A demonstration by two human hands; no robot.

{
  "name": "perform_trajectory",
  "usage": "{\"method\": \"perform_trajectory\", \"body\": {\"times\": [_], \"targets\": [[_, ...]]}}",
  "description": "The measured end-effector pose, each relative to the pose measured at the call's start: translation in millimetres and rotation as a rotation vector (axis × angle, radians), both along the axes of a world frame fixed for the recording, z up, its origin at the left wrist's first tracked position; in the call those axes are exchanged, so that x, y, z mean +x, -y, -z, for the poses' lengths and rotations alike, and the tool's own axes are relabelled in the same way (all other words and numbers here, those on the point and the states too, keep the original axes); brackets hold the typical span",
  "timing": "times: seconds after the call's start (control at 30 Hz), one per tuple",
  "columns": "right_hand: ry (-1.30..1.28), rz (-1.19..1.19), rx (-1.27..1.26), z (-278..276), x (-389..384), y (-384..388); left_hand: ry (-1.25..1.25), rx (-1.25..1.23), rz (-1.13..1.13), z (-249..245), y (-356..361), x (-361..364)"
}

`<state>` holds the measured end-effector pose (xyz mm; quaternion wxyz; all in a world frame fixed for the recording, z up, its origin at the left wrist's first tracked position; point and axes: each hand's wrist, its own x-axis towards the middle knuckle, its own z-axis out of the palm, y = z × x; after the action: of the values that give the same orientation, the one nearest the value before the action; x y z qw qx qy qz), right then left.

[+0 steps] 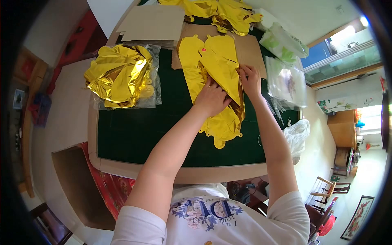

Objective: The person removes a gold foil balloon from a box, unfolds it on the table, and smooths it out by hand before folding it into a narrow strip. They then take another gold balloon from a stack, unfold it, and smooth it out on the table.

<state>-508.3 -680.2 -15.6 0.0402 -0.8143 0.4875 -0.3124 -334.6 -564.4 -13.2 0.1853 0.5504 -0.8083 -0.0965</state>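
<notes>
A flat gold foil balloon (218, 53) with small tabs along its edges lies partly folded across the middle of the table. My left hand (211, 99) rests on its left part, fingers apart, with some fingertips tucked under the folded layer. At the balloon's right edge, my right hand (250, 80) pinches the foil between thumb and fingers. A small red mark shows near the upper end of the foil. The rounded lower end spreads out below my left hand.
Folded gold foil pieces (118, 75) lie on clear plastic at the left. Cardboard sheets (151, 24) and more gold foil (204, 9) are at the back. Clear plastic bags (286, 81) and a white bag (297, 134) line the right edge. An open cardboard box (77, 188) stands lower left.
</notes>
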Motion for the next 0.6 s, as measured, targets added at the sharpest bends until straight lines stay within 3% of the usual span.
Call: {"method": "perform_trajectory", "body": {"times": [0.13, 0.33, 0.6], "targets": [[-0.166, 0.022, -0.1, 7.2, -0.9, 1.2, 0.007, 0.055, 0.013, -5.2, -0.3, 1.1], [0.165, 0.024, 0.079, -15.1, 0.0, -17.7, -0.002, 0.022, 0.019, -1.3, -0.1, 1.2], [0.188, -0.032, 0.152, -4.6, -42.3, -99.7, -0.013, -0.089, -0.014, 9.9, 2.0, -1.5]]}}
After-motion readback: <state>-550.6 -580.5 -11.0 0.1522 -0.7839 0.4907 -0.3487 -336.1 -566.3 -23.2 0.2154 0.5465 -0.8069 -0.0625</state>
